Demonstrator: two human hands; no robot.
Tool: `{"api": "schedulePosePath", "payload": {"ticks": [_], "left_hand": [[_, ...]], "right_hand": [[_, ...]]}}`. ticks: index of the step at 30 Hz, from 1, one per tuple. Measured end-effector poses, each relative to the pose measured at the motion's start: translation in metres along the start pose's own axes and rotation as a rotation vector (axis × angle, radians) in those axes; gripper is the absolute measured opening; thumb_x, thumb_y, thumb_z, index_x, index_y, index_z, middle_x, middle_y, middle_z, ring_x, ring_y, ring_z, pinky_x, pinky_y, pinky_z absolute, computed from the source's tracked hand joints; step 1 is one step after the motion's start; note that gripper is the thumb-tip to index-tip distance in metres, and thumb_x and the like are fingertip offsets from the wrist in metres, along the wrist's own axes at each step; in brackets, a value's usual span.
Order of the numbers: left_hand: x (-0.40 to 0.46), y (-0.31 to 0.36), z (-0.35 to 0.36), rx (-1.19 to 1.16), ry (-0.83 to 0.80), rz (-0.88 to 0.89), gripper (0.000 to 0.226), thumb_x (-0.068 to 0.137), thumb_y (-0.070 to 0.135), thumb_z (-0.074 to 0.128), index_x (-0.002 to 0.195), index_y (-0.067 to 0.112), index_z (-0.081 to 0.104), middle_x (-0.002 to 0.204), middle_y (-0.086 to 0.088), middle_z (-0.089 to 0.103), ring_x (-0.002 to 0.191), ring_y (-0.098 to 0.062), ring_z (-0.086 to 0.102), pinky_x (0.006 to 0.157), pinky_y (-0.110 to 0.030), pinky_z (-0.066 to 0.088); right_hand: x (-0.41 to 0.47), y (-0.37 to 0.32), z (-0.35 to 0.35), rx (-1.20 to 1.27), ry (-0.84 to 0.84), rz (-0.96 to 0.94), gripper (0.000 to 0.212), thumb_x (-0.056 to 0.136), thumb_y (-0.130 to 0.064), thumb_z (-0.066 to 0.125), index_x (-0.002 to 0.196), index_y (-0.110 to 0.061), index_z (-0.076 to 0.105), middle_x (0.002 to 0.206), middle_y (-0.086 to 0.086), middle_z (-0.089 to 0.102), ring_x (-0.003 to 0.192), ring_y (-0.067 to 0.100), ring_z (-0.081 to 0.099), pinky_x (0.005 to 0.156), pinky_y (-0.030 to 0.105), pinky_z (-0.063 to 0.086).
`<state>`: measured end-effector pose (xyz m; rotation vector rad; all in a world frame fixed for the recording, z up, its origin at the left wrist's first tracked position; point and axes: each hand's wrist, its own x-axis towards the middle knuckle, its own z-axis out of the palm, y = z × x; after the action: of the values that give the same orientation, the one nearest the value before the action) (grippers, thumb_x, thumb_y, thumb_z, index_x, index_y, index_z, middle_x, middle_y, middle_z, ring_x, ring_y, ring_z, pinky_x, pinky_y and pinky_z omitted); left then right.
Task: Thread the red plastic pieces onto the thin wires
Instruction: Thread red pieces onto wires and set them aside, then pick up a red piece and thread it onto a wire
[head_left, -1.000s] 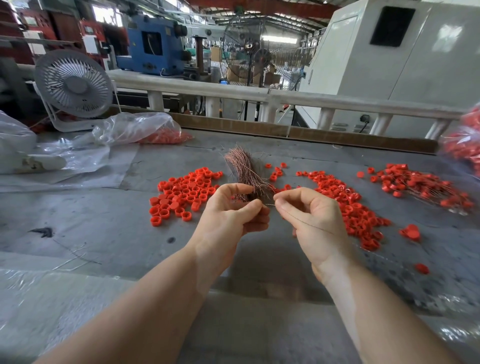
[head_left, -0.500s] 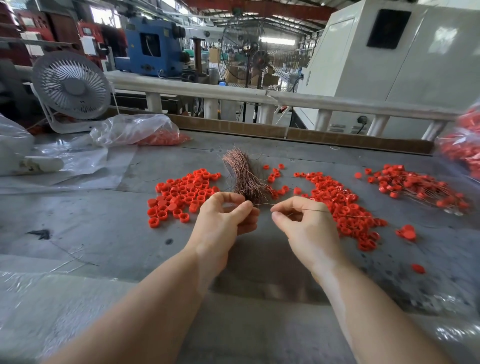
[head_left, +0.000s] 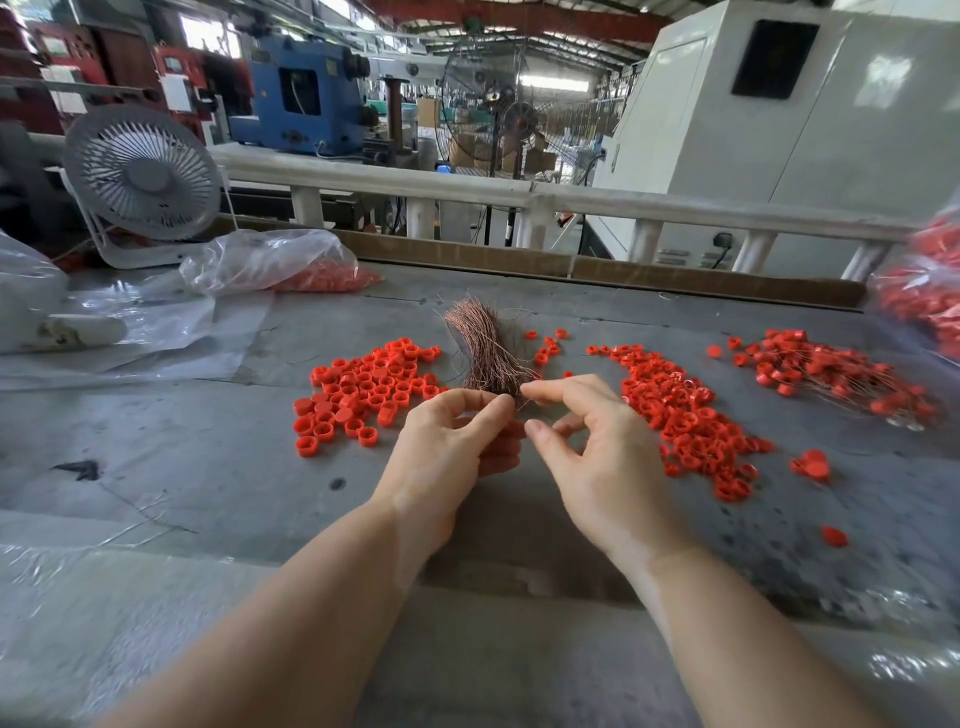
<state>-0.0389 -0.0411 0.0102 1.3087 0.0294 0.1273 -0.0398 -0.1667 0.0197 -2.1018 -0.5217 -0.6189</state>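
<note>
From the head camera, your left hand (head_left: 457, 441) grips the wire bundle (head_left: 488, 353), which fans away from you. Your right hand (head_left: 597, 447), fingers loosely curled, touches its base; red plastic rings (head_left: 685, 421) lie just right.

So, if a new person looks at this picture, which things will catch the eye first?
The bright red plastic pieces: one pile left of centre, a longer pile to the right. Between them lies a bundle of thin copper-coloured wires, with the left hand and the right hand meeting at its near end. A white fan stands at the far left.
</note>
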Motion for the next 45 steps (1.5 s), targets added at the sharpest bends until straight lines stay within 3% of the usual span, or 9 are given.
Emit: {"api": "schedulePosePath", "payload": {"ticks": [4,9,17,21,24,26,28,32,45], "left_hand": [[-0.002,0.003,0.003,-0.001,-0.044,-0.019,0.016,0.091,0.015,0.055,0.080,0.007,0.063,0.063,-0.001,0.067,0.056,-0.008,0.060,0.055,-0.020,0.053],[-0.005,0.006,0.005,-0.043,-0.053,-0.072,0.015,0.092,0.012,0.054,0.086,0.002,0.064,0.066,-0.004,0.067,0.056,-0.008,0.061,0.055,-0.019,0.054],[-0.004,0.004,0.006,-0.026,0.013,-0.053,0.010,0.091,0.010,0.055,0.086,0.006,0.063,0.071,-0.008,0.066,0.057,-0.007,0.061,0.056,-0.018,0.054],[-0.003,0.005,0.005,-0.029,0.004,-0.022,0.014,0.094,0.020,0.052,0.091,0.019,0.065,0.087,0.000,0.064,0.081,-0.007,0.058,0.074,-0.015,0.051],[-0.002,0.005,0.002,0.148,0.008,0.055,0.021,0.094,0.029,0.051,0.107,0.024,0.066,0.110,0.010,0.063,0.100,0.001,0.054,0.093,-0.016,0.040],[-0.001,0.004,-0.001,0.397,0.106,0.193,0.022,0.093,0.021,0.053,0.111,0.020,0.067,0.107,0.008,0.067,0.092,-0.002,0.059,0.086,-0.018,0.043],[-0.001,0.004,-0.002,0.629,0.126,0.286,0.015,0.089,0.012,0.059,0.098,0.014,0.071,0.086,0.005,0.068,0.079,-0.012,0.061,0.076,-0.024,0.045],[-0.007,-0.003,0.002,0.970,-0.083,0.317,0.012,0.084,0.017,0.064,0.094,0.020,0.070,0.090,0.005,0.068,0.086,-0.012,0.060,0.076,-0.020,0.042],[-0.008,-0.003,0.001,1.020,-0.108,0.385,0.011,0.084,0.022,0.065,0.094,0.022,0.068,0.079,0.015,0.053,0.079,-0.002,0.046,0.063,-0.012,0.028]], "right_hand": [[0.000,0.004,0.001,-0.049,-0.024,0.017,0.016,0.085,-0.007,0.064,0.097,-0.015,0.071,0.089,-0.010,0.058,0.073,0.005,0.055,0.073,0.013,0.043],[0.002,0.006,0.001,-0.112,-0.005,0.034,0.008,0.085,-0.010,0.065,0.088,-0.013,0.072,0.082,-0.003,0.059,0.070,0.013,0.055,0.069,0.028,0.045],[0.001,0.005,-0.001,-0.073,0.013,0.052,0.017,0.083,-0.006,0.066,0.092,-0.018,0.069,0.091,-0.011,0.055,0.070,0.005,0.055,0.067,0.012,0.041],[0.001,0.005,-0.002,-0.128,0.020,0.051,0.018,0.082,-0.004,0.066,0.092,-0.017,0.070,0.090,-0.010,0.055,0.071,0.001,0.049,0.068,0.006,0.037],[0.001,0.007,-0.002,-0.185,0.009,0.090,0.018,0.081,-0.002,0.065,0.093,-0.016,0.070,0.092,-0.007,0.057,0.079,0.012,0.053,0.072,0.020,0.041],[0.000,0.008,-0.002,-0.217,-0.070,0.164,0.017,0.083,-0.005,0.063,0.092,-0.018,0.070,0.095,-0.003,0.060,0.086,0.017,0.057,0.078,0.029,0.044],[-0.002,0.008,-0.001,-0.257,-0.201,0.237,0.015,0.086,-0.011,0.060,0.093,-0.022,0.069,0.099,-0.002,0.063,0.096,0.020,0.058,0.081,0.032,0.046],[-0.002,0.006,-0.002,-0.347,-0.298,0.279,0.016,0.087,-0.017,0.058,0.100,-0.023,0.067,0.107,-0.002,0.062,0.105,0.020,0.056,0.084,0.029,0.045],[-0.001,0.006,-0.003,-0.294,-0.289,0.307,0.019,0.086,-0.011,0.058,0.093,-0.023,0.069,0.101,-0.002,0.067,0.098,0.019,0.059,0.084,0.032,0.047]]}}
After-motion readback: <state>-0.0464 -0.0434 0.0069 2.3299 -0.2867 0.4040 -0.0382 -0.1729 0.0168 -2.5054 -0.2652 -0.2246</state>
